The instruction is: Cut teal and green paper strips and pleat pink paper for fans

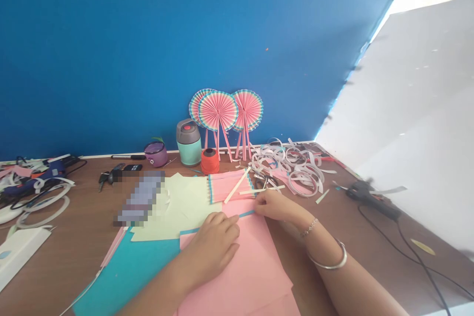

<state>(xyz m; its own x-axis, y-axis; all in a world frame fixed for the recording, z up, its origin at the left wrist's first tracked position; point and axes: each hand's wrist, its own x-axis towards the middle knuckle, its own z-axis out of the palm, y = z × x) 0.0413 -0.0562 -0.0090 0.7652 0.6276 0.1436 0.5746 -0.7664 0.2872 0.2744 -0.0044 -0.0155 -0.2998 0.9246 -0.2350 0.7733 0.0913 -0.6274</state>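
Observation:
A pink paper sheet (255, 252) with a blue strip (246, 214) along its far edge lies before me on other pink paper. My left hand (217, 239) rests palm down on it, fingers lightly bent and not gripping. At the sheet's far right corner my right hand (274, 205) is closed, fingertips pinching the paper's edge by the strip's end. Just beyond lies pleated pink paper (222, 186) with blue edges, crossed by a pale paper strip (237, 185). Scissors (266, 182) are partly hidden beside it.
Pink pleated fans (218, 111) lean on the blue wall behind a mint flask (188, 145) and a red container (210, 161). Curled paper strips (296, 163) heap at back right; a glue gun (374, 200) trails its cord. Pale green (185, 207) and turquoise paper (137, 266) lie left.

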